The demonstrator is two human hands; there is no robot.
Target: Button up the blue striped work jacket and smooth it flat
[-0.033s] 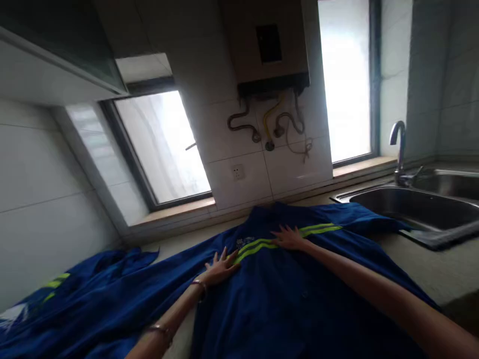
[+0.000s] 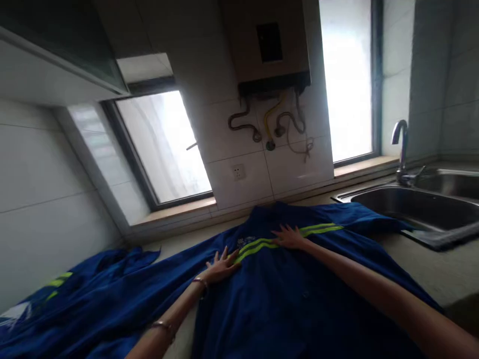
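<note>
A blue work shirt (image 2: pixel 284 299) with yellow-green reflective stripes lies spread flat on the kitchen counter (image 2: pixel 441 269). My left hand (image 2: pixel 220 267) rests flat on its chest, fingers spread, just left of the stripes. My right hand (image 2: pixel 288 238) lies flat on the stripe near the shoulder, fingers stretched out. Neither hand grips the cloth. A bracelet sits on my left wrist.
A second blue garment (image 2: pixel 75 299) lies bunched at the left of the counter. A steel sink (image 2: pixel 422 212) with a tap (image 2: pixel 401 149) is at the right. A water heater (image 2: pixel 267 45) with hoses hangs on the tiled wall between two windows.
</note>
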